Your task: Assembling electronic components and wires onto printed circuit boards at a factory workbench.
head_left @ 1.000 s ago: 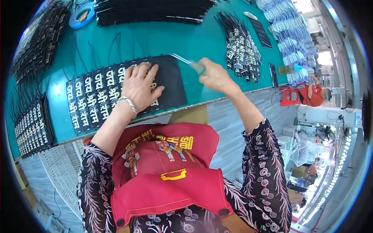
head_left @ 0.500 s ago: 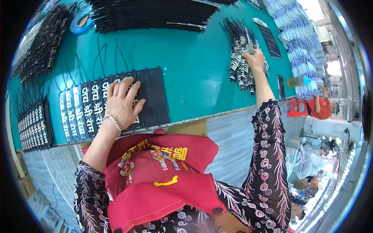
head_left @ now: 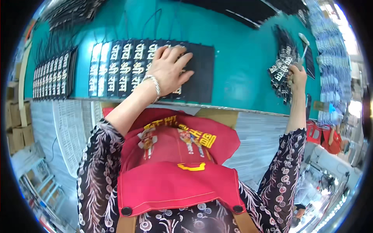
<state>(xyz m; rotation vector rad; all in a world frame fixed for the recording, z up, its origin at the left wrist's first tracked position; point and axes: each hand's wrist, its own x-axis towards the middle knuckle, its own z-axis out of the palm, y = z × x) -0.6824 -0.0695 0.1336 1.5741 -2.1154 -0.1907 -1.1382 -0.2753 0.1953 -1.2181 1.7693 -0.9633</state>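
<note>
My left hand [head_left: 169, 66] lies flat, fingers spread, on a row of overlapping black tags with white print [head_left: 128, 68] at the near edge of the teal table [head_left: 237, 66]. A silver bracelet sits on that wrist. My right hand [head_left: 298, 73] is stretched far to the right, closed around a thin silver tool [head_left: 304, 44] that points up and away. It rests beside a loose pile of black tags [head_left: 283, 68].
A second row of black tags [head_left: 52, 77] lies at the left. More black tags and cords [head_left: 248, 9] line the table's far side. Clear packets [head_left: 330, 50] are stacked at the right. Cardboard boxes [head_left: 17, 124] stand lower left.
My right hand has swung from near the row of tags out to the pile at the right, with the tool in it. The left hand stays pressed on the row.
</note>
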